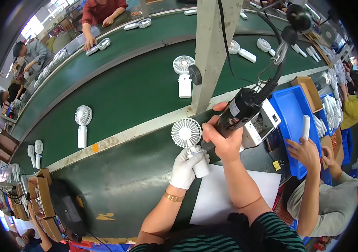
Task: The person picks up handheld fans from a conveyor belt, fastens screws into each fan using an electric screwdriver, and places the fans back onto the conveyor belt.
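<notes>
My left hand [184,168], in a white glove, is closed around the handle of a white handheld fan [186,132] with a round grille. In my right hand [224,140] is a black electric screwdriver [238,110], its cable running up to the top right. The screwdriver's lower end is close to the fan's neck; whether its tip touches a screw is hidden by my hands. Beneath my forearms lies a white sheet [217,197] on the dark green bench [124,176].
Ahead, a green conveyor belt [132,92] carries several white fans, one a handheld fan [83,122]. A metal post [212,54] rises at the belt's near edge. At right, a co-worker's hand [305,152] holds a white part over a blue tray [290,109]. A black bag [67,206] sits at left.
</notes>
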`<state>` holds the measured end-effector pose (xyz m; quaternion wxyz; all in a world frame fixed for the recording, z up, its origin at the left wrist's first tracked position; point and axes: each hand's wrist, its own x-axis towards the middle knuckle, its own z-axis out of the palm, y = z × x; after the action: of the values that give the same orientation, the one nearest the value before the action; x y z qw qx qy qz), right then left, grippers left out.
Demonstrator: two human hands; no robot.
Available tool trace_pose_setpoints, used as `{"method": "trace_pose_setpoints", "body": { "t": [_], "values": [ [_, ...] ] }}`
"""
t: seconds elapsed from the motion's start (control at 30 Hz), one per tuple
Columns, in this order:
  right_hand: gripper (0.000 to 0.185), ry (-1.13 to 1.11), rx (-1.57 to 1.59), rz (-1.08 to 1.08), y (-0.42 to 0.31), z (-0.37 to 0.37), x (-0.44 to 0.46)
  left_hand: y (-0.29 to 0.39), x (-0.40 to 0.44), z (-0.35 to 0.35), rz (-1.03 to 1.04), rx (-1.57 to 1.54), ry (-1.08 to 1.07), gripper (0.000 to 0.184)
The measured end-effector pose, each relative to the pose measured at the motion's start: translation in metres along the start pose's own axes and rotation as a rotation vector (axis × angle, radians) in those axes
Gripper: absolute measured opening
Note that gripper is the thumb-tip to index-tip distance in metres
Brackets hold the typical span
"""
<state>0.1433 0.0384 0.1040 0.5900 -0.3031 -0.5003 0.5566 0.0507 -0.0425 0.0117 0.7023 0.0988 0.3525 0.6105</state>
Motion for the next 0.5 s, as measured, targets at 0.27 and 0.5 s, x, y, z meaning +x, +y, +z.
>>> {"method": "trace_pose_setpoints", "body": {
  "t": [0.27, 0.5],
  "values": [
    [0.045, -0.074, 0.125, -0.003, 0.017, 0.000, -0.003, 0.000, 0.001, -0.006, -0.006, -0.040, -0.018, 0.015],
    [0.030, -0.311, -0.116, 0.050, 0.039, -0.012, -0.017, -0.001, 0.000, -0.010, 0.037, -0.098, -0.026, 0.024]
  ]
}}
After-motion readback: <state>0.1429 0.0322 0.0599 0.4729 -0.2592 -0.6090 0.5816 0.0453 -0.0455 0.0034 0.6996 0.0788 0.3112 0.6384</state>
